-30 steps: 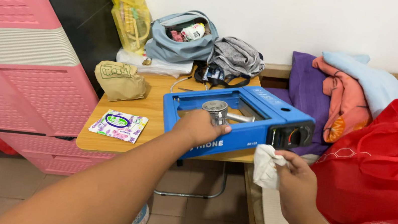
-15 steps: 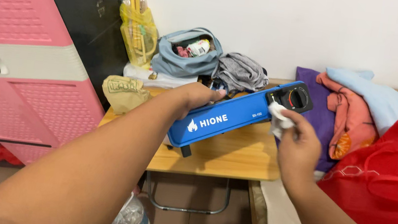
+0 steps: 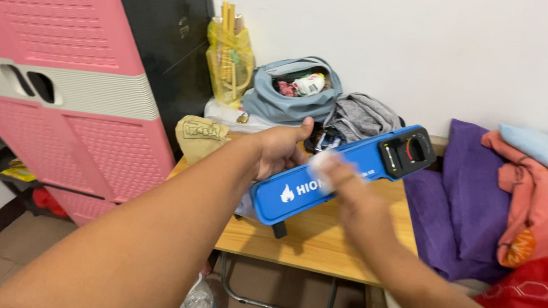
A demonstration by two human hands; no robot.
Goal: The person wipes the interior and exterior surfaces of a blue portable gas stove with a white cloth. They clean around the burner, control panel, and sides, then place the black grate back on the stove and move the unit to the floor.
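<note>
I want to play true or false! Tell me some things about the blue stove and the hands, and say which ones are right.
1. The left hand holds the blue portable stove tilted up on its edge. True.
2. The right hand presses a white cloth on the stove's front. True.
3. The stove stands on the floor. False: it rests on the wooden table.
4. The cabinet beside the table is green. False: it is pink.

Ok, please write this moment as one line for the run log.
left hand: grips tilted blue metal camping stove | right hand: presses white cloth on stove front | under: wooden folding table
</note>
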